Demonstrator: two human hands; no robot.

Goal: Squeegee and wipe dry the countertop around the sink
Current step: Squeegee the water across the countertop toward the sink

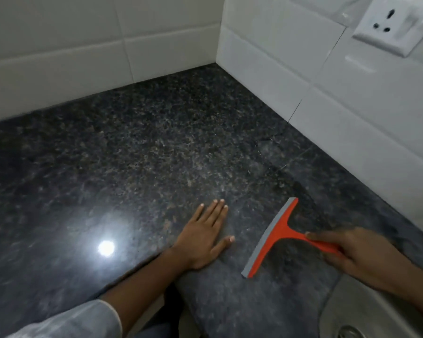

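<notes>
An orange squeegee point(276, 234) with a grey rubber blade lies blade-down on the dark speckled granite countertop point(137, 154). My right hand point(359, 257) is shut on its handle at the lower right. My left hand point(205, 235) rests flat on the counter with fingers spread, just left of the blade and apart from it. The steel sink point(366, 311) shows at the bottom right corner, with its drain partly in view.
White tiled walls point(327, 93) meet in a corner behind the counter at the back and run along the right. A white wall socket point(386, 23) sits at the upper right. A bright light reflection point(106, 247) shines on the counter left of my left hand.
</notes>
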